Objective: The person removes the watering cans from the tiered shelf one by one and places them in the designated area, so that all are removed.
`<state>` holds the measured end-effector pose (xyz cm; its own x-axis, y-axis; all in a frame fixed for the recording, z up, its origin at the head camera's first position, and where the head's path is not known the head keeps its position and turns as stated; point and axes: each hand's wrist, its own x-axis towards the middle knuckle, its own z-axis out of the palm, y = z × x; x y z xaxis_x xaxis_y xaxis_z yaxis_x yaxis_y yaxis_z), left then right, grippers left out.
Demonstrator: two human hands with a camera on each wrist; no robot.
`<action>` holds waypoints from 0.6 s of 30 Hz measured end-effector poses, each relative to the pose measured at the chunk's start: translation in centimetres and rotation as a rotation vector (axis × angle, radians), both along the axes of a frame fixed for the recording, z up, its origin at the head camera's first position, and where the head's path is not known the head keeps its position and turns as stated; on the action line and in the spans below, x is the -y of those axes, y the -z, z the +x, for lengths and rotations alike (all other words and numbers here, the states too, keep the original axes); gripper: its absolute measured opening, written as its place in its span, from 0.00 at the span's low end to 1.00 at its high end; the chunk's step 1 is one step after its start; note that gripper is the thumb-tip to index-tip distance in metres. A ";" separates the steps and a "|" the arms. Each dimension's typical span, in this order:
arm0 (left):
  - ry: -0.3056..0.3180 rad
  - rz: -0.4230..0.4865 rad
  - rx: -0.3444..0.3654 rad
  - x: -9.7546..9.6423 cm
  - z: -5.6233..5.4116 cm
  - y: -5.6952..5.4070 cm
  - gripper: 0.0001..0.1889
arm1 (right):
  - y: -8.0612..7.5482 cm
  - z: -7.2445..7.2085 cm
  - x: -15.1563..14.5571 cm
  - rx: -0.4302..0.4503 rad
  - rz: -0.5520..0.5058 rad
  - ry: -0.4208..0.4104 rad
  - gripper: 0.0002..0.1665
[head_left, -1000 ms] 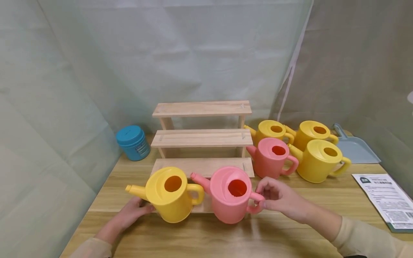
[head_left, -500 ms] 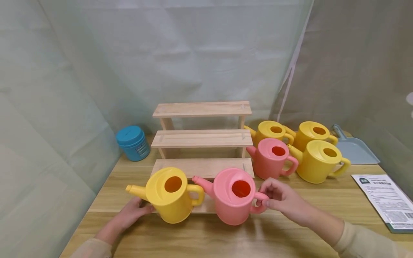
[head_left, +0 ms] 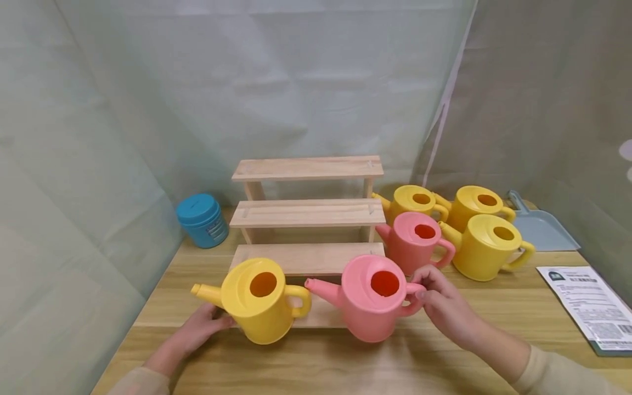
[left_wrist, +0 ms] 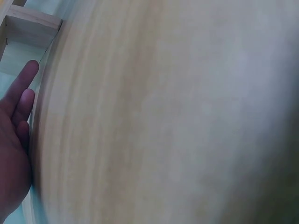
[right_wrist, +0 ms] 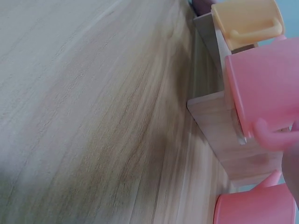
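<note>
Head feed: my right hand [head_left: 446, 304] pinches the pink can [head_left: 372, 310] by its handle, fingers curled; can upright at the front of the stand [head_left: 307, 212], over the lowest shelf [head_left: 323, 318]; whether it rests there, I can't tell. Yellow can [head_left: 259, 318] at its 9 o'clock, pink spout close by the yellow handle. Left hand [head_left: 199, 326] between 8 and 9 o'clock of the yellow can. From the pink can: second pink can [head_left: 412, 249] at 1, three yellow cans [head_left: 484, 255] between 1 and 2, dustpan [head_left: 543, 230] at 2, paper [head_left: 587, 307] at 3, blue tub [head_left: 202, 222] at 10

Left wrist feed: left hand near 9 o'clock, fingers straight; part of the stand at 10; blurred wood elsewhere; contact with it unclear

Right wrist feed: pink can between 2 and 3, yellow can between 1 and 2, second pink can between 4 and 5; right hand mostly cut off near 4
</note>
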<state>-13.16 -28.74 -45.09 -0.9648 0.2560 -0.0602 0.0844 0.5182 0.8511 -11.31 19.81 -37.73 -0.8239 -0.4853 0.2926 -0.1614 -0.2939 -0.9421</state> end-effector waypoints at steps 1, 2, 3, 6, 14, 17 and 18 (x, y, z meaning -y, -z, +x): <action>-0.002 0.001 -0.001 0.0 0.0 0.0 0.26 | 0.0 0.0 -0.1 -0.010 -0.011 0.013 0.15; -0.003 -0.001 -0.003 0.0 0.0 0.0 0.26 | 0.0 0.0 -0.1 -0.018 -0.017 0.029 0.16; -0.001 -0.004 -0.006 0.0 0.0 0.0 0.26 | 0.0 0.1 -0.2 -0.019 -0.017 0.047 0.16; -0.001 -0.011 -0.019 0.0 0.0 0.2 0.25 | 0.0 0.1 -0.5 -0.018 -0.005 0.096 0.16; 0.005 0.039 -0.023 0.1 0.1 0.5 0.25 | 0.1 -0.1 -1.9 -0.020 -0.020 0.168 0.17; 0.009 0.040 -0.023 0.0 0.1 0.4 0.25 | 0.1 -0.1 -2.7 -0.036 -0.022 0.199 0.19; 0.008 0.036 -0.023 0.0 0.1 0.4 0.25 | 0.1 -0.1 -3.1 -0.044 -0.021 0.209 0.19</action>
<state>-13.07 -28.77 -45.46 -0.9637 0.2654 -0.0283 0.1085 0.4863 0.8670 -11.40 22.90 -37.85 -0.8921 -0.2987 0.3390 -0.2620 -0.2693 -0.9267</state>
